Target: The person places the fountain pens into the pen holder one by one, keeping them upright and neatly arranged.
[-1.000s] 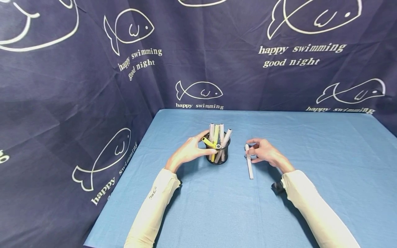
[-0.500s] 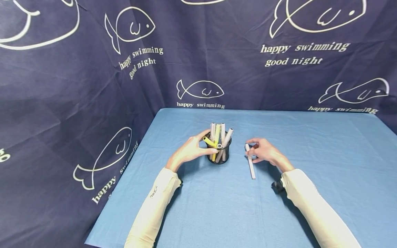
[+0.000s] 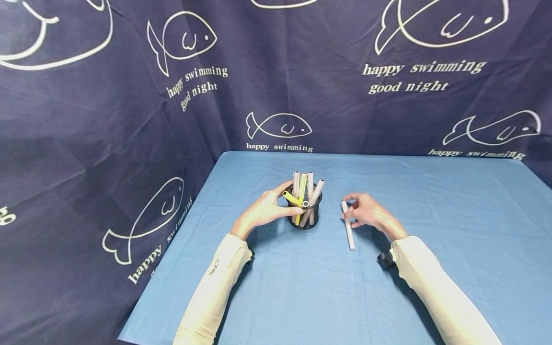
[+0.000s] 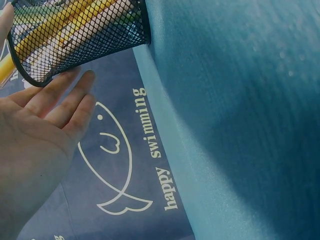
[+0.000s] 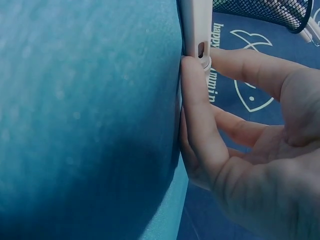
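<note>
A black mesh pen holder [image 3: 316,216] stands on the blue-covered table, filled with several white and yellow pens [image 3: 303,184]. My left hand [image 3: 266,209] grips it from the left near the rim, thumb in front and fingers behind. In the left wrist view, fingertips meet the mesh wall [image 4: 85,45] by its rim. Right of the holder, a slim white pen [image 3: 350,237] lies on the cloth, its near end pointing toward me. My right hand [image 3: 366,211] pinches it near its far end; the right wrist view shows thumb and finger on either side of the white barrel [image 5: 195,25].
Blue cloth [image 3: 302,287] covers the table. A dark blue curtain [image 3: 336,105] with white fish drawings hangs behind and along the left. A black wrist device [image 3: 386,261] shows under the right cuff.
</note>
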Action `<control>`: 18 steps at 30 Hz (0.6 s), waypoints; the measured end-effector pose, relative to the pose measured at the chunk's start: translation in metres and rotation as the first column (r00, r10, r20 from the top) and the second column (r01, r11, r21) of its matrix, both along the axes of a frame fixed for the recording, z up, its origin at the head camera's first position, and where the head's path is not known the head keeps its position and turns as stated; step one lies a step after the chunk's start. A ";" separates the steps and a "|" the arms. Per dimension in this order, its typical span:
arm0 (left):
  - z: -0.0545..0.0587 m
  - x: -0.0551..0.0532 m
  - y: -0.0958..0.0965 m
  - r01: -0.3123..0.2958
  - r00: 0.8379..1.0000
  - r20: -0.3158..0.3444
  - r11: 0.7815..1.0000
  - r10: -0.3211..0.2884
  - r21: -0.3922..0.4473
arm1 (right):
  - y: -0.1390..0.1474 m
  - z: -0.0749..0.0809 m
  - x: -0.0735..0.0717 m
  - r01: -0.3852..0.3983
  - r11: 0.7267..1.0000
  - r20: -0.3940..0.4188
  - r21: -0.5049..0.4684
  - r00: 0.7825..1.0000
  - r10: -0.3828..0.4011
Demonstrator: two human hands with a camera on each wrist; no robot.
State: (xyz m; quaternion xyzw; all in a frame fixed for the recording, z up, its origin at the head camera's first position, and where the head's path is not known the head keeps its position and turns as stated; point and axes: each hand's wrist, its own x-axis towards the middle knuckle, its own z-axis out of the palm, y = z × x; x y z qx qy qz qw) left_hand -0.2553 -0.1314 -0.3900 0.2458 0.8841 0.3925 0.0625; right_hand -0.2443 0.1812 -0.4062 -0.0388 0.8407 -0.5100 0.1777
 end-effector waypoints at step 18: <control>0.001 0.002 0.001 0.000 1.000 0.008 1.000 0.000 -0.010 | -0.001 -0.001 0.000 -0.010 0.998 -0.033 0.069 0.999 0.013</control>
